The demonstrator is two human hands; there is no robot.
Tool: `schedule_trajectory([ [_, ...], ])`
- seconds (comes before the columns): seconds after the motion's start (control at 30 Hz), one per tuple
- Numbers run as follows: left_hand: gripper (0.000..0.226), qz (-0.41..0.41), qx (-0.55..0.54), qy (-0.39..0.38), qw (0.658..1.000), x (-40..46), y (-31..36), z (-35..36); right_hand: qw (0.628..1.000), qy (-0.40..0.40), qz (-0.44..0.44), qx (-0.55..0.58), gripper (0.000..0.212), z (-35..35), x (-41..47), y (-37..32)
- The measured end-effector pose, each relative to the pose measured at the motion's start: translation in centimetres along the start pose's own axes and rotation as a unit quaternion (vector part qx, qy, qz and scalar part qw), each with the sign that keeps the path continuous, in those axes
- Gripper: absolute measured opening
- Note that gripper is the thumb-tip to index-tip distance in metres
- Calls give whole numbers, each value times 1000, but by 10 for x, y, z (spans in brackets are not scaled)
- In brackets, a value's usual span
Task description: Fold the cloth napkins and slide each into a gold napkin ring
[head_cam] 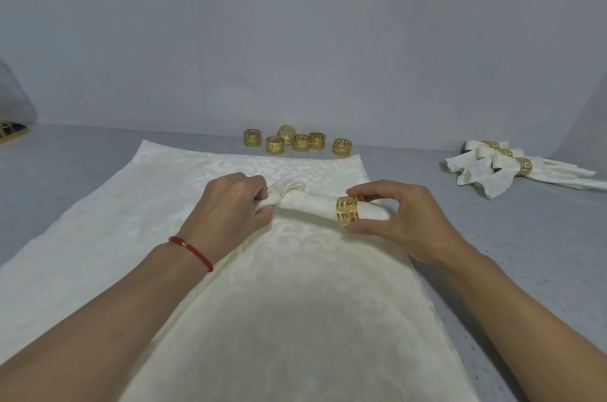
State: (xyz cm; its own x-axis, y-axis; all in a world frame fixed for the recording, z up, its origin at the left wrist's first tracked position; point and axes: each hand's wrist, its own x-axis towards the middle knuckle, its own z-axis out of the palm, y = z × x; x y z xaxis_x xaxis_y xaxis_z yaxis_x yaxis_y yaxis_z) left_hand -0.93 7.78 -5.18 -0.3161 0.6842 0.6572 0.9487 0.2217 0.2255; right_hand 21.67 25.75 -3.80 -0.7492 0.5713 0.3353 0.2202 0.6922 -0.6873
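At the far left edge of the bench [82, 152], a dark object with gold trim [11, 130] is only partly in view and cannot be identified.

A flat cream napkin [147, 204] with a woven scroll pattern lies spread on the bench from the near edge to the middle.

The left hand [230, 204], wearing a red cord bracelet [193, 252] at the wrist, has its fingers curled round the left end of a rolled napkin [305, 203], bunching the cloth there. The rolled napkin lies across the spread napkin, at centre.

Six loose gold rings [295, 141] stand in a cluster at the far centre, near the wall.

The right hand [397, 221] pinches a gold napkin ring [348, 211] between thumb and fingertips. The ring encircles the right end of the roll, with a short tip of cloth protruding beyond it.

The cloth is judged soft, light and liable to unroll or bunch; keep the left grip tight on the roll end. The ring appears rigid, thin and pierced, probably smooth metal; hold it by its outer band, on opposite sides, and slide it toward the roll's middle.

At the far right, finished napkins [512, 168] lie in a group, each in a ring.
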Motion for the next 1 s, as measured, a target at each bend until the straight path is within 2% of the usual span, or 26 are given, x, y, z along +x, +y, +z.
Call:
schedule_trajectory([
  [0.23, 25, 29, 4, 0, 1000, -1, 7, 2, 987, -4, -73, -141, 52, 9, -4, -11],
  [0.33, 23, 42, 14, -4, 999, -2, 10, 3, 983, -27, -80, -161, 51, 11, -6, -16],
  [0.5, 27, 92, 15, 12, 996, -3, 23, 3, 991, -12, -45, -129, 42, 20, -8, -26],
  [0.77, 20, 194, 24, 83, 977, -6, 34, 6, 998, 64, -12, -12, 46, 32, -9, -30],
  [0.93, 18, 201, 27, 107, 973, -4, 32, 5, 995, 94, 20, 2, 41, 30, -10, -37],
  [1.0, 17, 196, 32, 112, 974, -3, 31, 5, 993, 103, 55, 17, 49, 30, -11, -39],
])
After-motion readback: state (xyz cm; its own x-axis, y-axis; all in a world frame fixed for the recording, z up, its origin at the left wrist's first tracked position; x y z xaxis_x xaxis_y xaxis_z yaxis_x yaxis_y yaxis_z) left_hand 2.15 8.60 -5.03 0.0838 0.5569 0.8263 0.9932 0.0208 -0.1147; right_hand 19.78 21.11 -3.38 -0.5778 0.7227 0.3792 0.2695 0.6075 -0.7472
